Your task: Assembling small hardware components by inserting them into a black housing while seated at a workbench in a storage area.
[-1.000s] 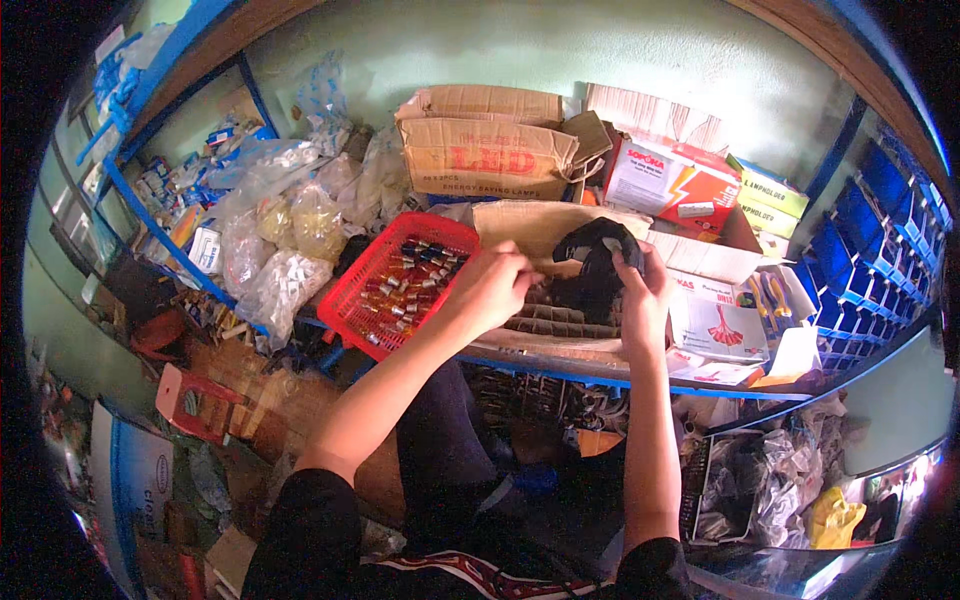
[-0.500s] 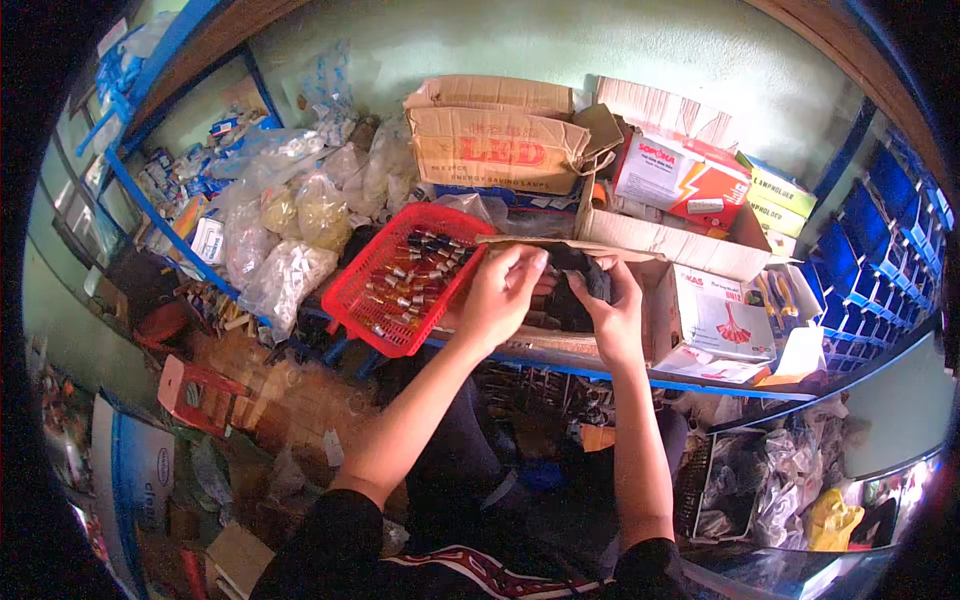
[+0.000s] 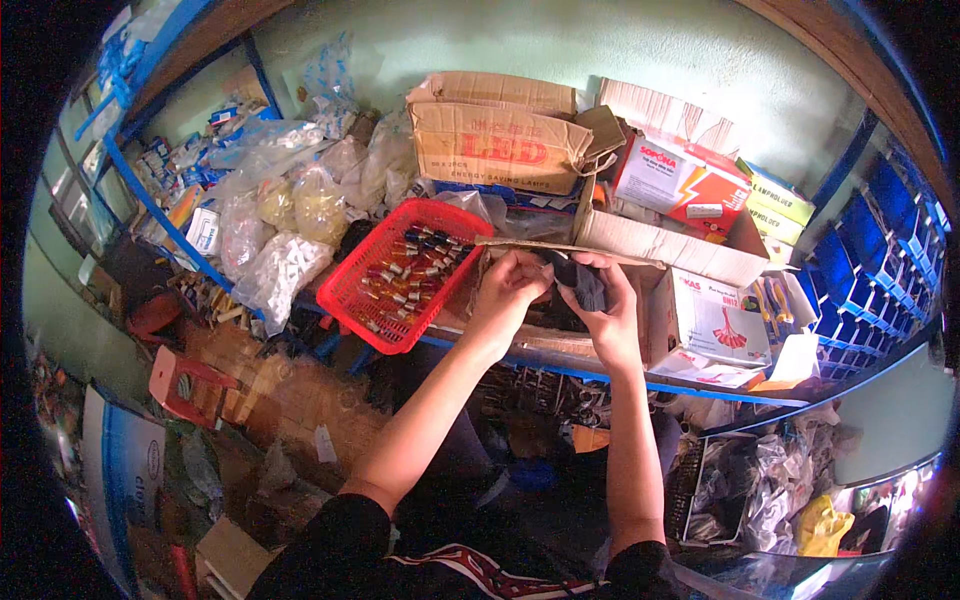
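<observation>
Between both hands, dark crumpled cloth [image 3: 578, 282]

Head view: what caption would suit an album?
Both hands grip a dark item over an open cardboard box.

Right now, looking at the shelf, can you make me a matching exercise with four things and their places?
Things:
1. red basket
2. dark object
3. clear bags of white parts
4. blue bins

Places:
A. at the far right of the picture
B. left of the red basket
C. between the left hand and right hand
D. just left of the open cardboard box

Pairs: 1-D, 2-C, 3-B, 4-A
</observation>
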`<control>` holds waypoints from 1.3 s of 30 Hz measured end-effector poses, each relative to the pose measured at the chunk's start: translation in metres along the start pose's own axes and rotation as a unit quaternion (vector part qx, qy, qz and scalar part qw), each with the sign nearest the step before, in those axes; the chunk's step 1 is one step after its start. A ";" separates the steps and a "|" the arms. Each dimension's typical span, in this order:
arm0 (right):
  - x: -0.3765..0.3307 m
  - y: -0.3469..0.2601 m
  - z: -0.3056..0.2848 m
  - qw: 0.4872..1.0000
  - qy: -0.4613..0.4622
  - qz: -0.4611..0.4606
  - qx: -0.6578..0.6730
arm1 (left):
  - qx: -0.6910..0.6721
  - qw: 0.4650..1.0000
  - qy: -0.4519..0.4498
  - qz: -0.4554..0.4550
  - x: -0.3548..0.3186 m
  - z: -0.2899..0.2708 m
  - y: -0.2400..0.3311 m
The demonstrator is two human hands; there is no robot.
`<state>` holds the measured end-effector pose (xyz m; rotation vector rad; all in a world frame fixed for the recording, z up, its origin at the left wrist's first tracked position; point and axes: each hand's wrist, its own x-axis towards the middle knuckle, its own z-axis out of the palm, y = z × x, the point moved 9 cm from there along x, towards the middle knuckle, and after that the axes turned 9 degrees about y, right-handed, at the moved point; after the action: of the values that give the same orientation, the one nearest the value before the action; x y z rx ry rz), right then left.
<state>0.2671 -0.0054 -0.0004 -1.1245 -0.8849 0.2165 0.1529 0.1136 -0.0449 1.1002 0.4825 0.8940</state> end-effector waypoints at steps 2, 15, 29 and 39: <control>0.000 0.005 -0.004 1.000 -0.012 0.009 -0.022 | 0.021 1.000 -0.006 0.009 -0.003 0.005 0.008; 0.004 0.015 -0.001 0.995 -0.038 0.093 0.016 | 0.408 0.905 -0.064 0.099 -0.002 -0.003 0.018; 0.005 0.022 -0.004 0.992 -0.041 0.110 0.033 | 0.086 0.980 -0.074 0.161 -0.014 0.011 0.032; 0.003 0.031 -0.008 0.977 0.002 0.168 0.133 | 0.355 0.884 -0.048 0.302 -0.025 0.019 0.055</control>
<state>0.2832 0.0050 -0.0263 -1.0158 -0.6355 0.5950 0.1319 0.0918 0.0104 2.0324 0.3922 1.2343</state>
